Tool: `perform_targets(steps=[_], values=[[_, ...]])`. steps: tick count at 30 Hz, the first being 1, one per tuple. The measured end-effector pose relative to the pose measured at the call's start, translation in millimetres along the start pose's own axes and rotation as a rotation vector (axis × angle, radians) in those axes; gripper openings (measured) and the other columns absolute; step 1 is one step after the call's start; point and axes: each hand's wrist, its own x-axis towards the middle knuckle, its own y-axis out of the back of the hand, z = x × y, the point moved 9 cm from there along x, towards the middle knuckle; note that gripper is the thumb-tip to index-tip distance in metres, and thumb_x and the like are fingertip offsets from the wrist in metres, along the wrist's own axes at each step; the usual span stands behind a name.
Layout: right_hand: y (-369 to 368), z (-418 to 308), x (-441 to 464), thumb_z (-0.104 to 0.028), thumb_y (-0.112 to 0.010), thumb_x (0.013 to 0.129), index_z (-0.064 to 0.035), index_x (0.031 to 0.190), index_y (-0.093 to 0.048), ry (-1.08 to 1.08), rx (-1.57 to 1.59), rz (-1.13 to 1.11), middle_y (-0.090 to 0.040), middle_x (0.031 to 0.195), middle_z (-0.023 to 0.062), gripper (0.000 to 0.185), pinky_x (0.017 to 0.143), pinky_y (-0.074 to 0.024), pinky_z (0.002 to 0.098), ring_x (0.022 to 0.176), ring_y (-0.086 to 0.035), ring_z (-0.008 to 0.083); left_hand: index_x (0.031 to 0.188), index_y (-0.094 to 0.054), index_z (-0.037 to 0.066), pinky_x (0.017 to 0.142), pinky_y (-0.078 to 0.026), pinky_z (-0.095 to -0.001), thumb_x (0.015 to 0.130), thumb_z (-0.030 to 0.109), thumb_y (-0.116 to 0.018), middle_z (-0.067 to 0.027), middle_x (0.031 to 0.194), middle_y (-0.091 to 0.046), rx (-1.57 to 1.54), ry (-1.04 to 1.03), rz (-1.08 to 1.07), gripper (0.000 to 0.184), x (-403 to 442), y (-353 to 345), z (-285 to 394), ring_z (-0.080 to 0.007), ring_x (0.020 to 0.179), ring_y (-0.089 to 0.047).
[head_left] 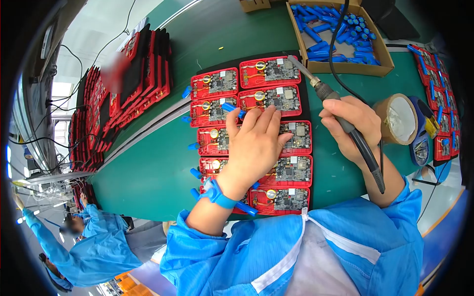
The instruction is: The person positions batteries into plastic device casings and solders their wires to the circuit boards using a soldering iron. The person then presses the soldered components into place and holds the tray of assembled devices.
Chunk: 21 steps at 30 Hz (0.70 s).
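Observation:
My left hand point(254, 145) lies palm down across red plastic cases point(249, 72) fitted with circuit boards point(282, 70). Its fingers are spread, and their tips rest over the second row, close to a blue cylindrical battery point(229, 108). In my right hand point(355, 123) is a soldering iron point(326, 92), held like a pen, its tip pointing up and left beside the top right case. The iron's tip looks apart from the board. Parts of the middle cases are hidden under my left hand and wrist.
A cardboard box point(340, 68) of blue batteries stands at the back right. Right of my right hand are a roll of tape point(397, 118) and a blue holder point(421, 133). More red cases point(447, 123) lie far right; stacked ones point(143, 74) stand left. A co-worker point(98, 241) is at lower left.

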Motion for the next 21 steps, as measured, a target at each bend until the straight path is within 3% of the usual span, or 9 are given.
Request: perform_targets(steps=[4,6,8,10,12,13,16,18,21], values=[[-3,-3,-3,0.0,-0.074,0.065,-0.0028,0.098,-0.062,0.012,-0.084,-0.097,-0.064,0.078,0.0119,0.035,0.057,-0.0494,0.0335,0.065,-0.062,0.0271,0.105,-0.058,0.007,0.091,-0.027,-0.0511,0.075,0.034,-0.064,-0.0067,0.106,-0.059,-0.148,0.113,0.014,0.041,3,-2,-6,-0.0228,0.101,-0.051],[-7,0,-10,0.001,-0.069,0.072,-0.0007,0.098,-0.061,-0.025,-0.067,-0.125,-0.063,0.08,0.0161,0.027,0.061,-0.0493,0.0334,0.069,-0.061,0.0286,0.096,-0.059,0.006,0.089,-0.029,-0.0515,0.07,0.033,-0.066,-0.0076,0.092,-0.057,-0.184,0.121,0.113,0.038,2,-4,-6,-0.0255,0.093,-0.052],[-10,2,-20,0.004,-0.061,0.079,0.0023,0.104,-0.057,-0.015,-0.056,-0.19,-0.061,0.08,0.0171,0.025,0.065,-0.0492,0.0353,0.071,-0.059,0.0292,0.094,-0.06,0.003,0.093,-0.029,-0.0504,0.068,0.036,-0.067,-0.0078,0.089,-0.056,-0.175,0.139,0.09,0.042,-1,-7,-7,-0.0267,0.094,-0.049],[-8,12,-33,0.006,-0.056,0.083,0.006,0.107,-0.054,0.018,-0.001,-0.158,-0.059,0.083,0.0179,0.025,0.065,-0.0483,0.0347,0.071,-0.057,0.028,0.1,-0.059,0.001,0.097,-0.026,-0.0495,0.068,0.038,-0.067,-0.0098,0.098,-0.056,-0.271,0.174,0.081,0.05,-5,-1,-10,-0.0267,0.1,-0.046],[-9,20,-38,0.005,-0.053,0.085,0.008,0.108,-0.053,-0.06,0.013,-0.2,-0.058,0.083,0.0181,0.023,0.066,-0.047,0.0326,0.072,-0.056,0.0267,0.107,-0.057,-0.002,0.099,-0.024,-0.0488,0.068,0.039,-0.067,-0.0133,0.113,-0.052,-0.282,0.215,0.327,0.057,-19,28,-12,-0.0275,0.107,-0.043],[-8,19,-38,0.006,-0.054,0.084,0.008,0.108,-0.053,-0.056,0.004,-0.181,-0.058,0.084,0.0181,0.024,0.066,-0.0471,0.0326,0.071,-0.056,0.0268,0.112,-0.054,-0.004,0.099,-0.024,-0.0485,0.068,0.038,-0.068,-0.0159,0.126,-0.044,-0.253,0.213,0.332,0.062,-28,36,-11,-0.0288,0.113,-0.04],[-8,13,-40,0.01,-0.056,0.082,0.0077,0.107,-0.054,0.023,-0.135,-0.122,-0.058,0.085,0.0186,0.025,0.064,-0.0472,0.0325,0.07,-0.056,0.0268,0.114,-0.049,-0.002,0.098,-0.023,-0.0475,0.067,0.026,-0.071,-0.0167,0.127,-0.042,-0.407,0.148,0.394,0.059,-61,86,-1,-0.0294,0.117,-0.039],[-10,3,-33,0.011,-0.058,0.08,0.0067,0.106,-0.054,0.035,-0.053,-0.123,-0.057,0.085,0.0192,0.027,0.064,-0.0473,0.033,0.071,-0.056,0.0273,0.115,-0.049,0.0,0.097,-0.025,-0.048,0.068,0.02,-0.07,-0.0161,0.126,-0.044,-0.454,0.154,0.416,0.056,-85,106,-4,-0.0298,0.114,-0.042],[-13,12,-40,0.005,-0.051,0.087,0.0078,0.11,-0.052,0.002,-0.024,-0.168,-0.056,0.089,0.0165,0.023,0.072,-0.0455,0.0296,0.078,-0.056,0.0227,0.119,-0.047,0.001,0.095,-0.029,-0.0449,0.076,0.016,-0.064,-0.0145,0.121,-0.049,-0.483,0.258,0.509,0.048,-122,123,-19,-0.0305,0.108,-0.047]])
